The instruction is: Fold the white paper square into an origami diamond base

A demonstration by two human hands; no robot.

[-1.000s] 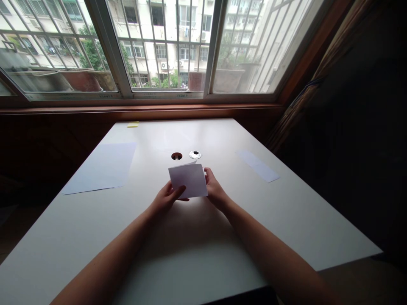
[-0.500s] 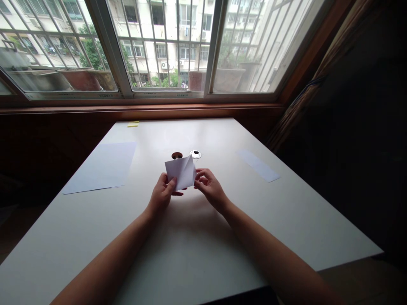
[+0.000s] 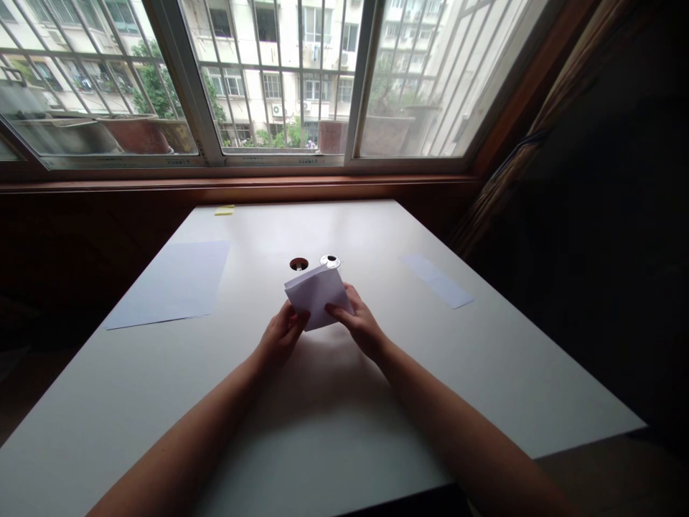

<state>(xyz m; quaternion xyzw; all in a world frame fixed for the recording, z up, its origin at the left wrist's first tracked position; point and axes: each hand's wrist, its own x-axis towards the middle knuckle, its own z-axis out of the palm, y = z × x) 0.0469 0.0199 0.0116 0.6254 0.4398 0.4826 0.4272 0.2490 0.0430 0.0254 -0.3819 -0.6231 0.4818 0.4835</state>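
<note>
A folded white paper (image 3: 316, 293) is held up a little above the middle of the white table (image 3: 301, 402). My left hand (image 3: 280, 334) pinches its lower left corner, thumb on the front face. My right hand (image 3: 359, 324) grips its right edge, thumb laid across the front and fingers behind. Both hands are closed on the paper.
Flat white sheets (image 3: 172, 283) lie on the left of the table and a narrow paper strip (image 3: 437, 280) on the right. A round cable hole (image 3: 298, 264) and its silver cap (image 3: 330, 261) sit just beyond the paper. A yellow note (image 3: 225, 210) lies at the far edge under the window.
The paper was a flat folded rectangle, then was turned and folded with a flap raised; now it is folded smaller and tilted, with both hands close together on it.
</note>
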